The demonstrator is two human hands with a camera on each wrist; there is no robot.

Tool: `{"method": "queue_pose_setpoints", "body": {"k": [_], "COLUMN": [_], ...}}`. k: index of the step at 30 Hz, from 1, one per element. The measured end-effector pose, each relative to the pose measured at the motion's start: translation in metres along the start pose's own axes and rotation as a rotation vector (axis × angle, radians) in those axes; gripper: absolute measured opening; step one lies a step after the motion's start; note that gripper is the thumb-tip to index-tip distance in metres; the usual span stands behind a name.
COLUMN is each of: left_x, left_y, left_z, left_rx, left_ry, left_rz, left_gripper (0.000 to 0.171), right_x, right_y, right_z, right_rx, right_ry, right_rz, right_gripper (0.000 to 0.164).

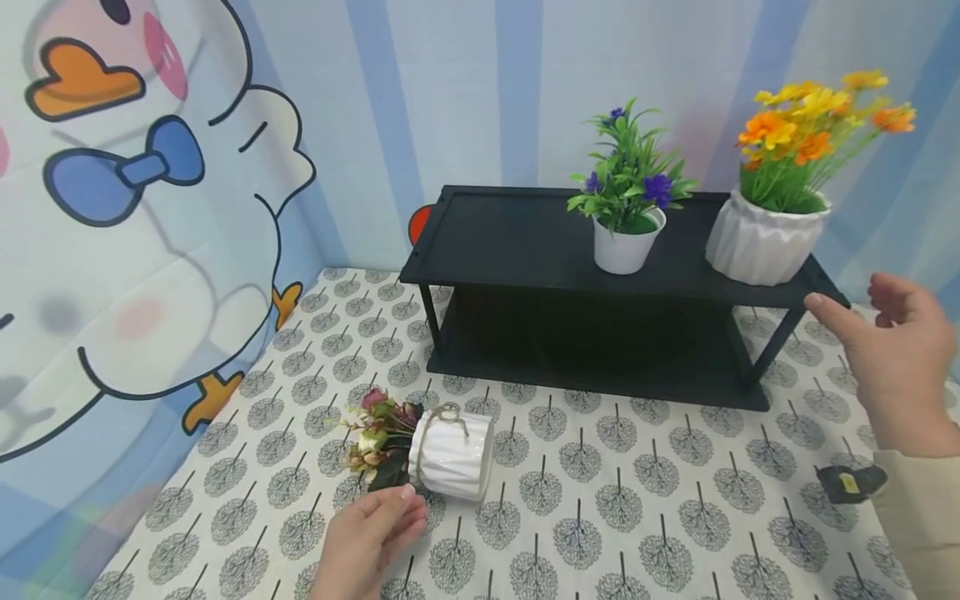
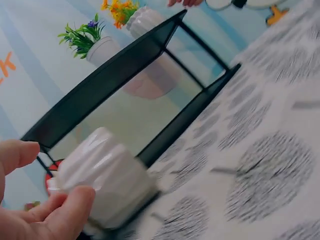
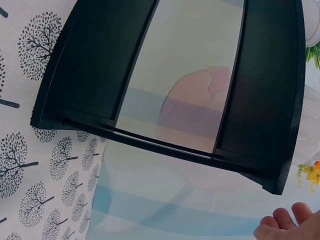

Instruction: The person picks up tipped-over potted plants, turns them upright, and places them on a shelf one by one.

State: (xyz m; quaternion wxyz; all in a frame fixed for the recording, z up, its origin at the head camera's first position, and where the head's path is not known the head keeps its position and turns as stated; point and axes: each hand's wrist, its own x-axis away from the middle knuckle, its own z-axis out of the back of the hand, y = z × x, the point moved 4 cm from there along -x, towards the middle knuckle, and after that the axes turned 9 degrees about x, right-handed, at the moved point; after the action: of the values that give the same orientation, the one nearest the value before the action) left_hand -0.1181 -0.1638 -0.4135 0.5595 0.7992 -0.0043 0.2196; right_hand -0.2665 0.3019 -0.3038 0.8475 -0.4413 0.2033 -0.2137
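Note:
A white ribbed flowerpot [image 1: 453, 454] tied with twine lies on its side on the cloth, its dusky pink and cream artificial flowers [image 1: 375, 442] pointing left. My left hand [image 1: 369, 537] is just in front of it, fingers loosely bent and the thumb near the pot's rim. In the left wrist view the fingers are spread beside the white pot [image 2: 107, 175], not wrapped round it. My right hand [image 1: 896, 358] hovers off the right end of the black two-tier shelf [image 1: 517, 242], holding nothing. Its fingers [image 3: 282, 220] are relaxed below the shelf's corner in the right wrist view.
On the shelf top stand a small white pot [image 1: 626, 246] with purple-flowered greenery and a white ribbed pot [image 1: 765, 242] with yellow and orange flowers, near the right edge. A tree-patterned cloth [image 1: 577, 500] covers the table. A small black item [image 1: 851, 483] is by the right sleeve.

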Motion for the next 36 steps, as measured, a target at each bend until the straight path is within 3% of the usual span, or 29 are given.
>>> {"method": "queue_pose_setpoints", "body": {"k": [3,6,13,27,36], "left_x": [0.001,0.000,-0.005,-0.015,-0.018], "left_y": [-0.011,-0.016,-0.015,-0.021,-0.021], "left_z": [-0.005,-0.007,-0.012,-0.023,-0.028], "left_rx": [0.120,0.205,0.305,0.439,0.441], "left_ry": [-0.108,-0.157,-0.163,-0.204,-0.200], "left_rz": [0.077,0.103,0.118,0.145,0.144], "left_gripper": [0.060,0.070,0.081,0.084,0.084], "right_x": [-0.001,-0.003,-0.004,-0.011,-0.013], "right_y": [0.000,0.001,0.005,0.015,0.018], "right_z": [0.000,0.001,-0.002,-0.011,-0.017], "right_rx": [-0.001,-0.003,-0.002,-0.034,-0.037], "right_ry": [0.010,0.012,0.001,-0.021,-0.036], "right_rz": [0.002,-0.003,-0.016,-0.074,-0.107], "right_gripper": [0.069,0.070,0.070,0.068,0.068]}}
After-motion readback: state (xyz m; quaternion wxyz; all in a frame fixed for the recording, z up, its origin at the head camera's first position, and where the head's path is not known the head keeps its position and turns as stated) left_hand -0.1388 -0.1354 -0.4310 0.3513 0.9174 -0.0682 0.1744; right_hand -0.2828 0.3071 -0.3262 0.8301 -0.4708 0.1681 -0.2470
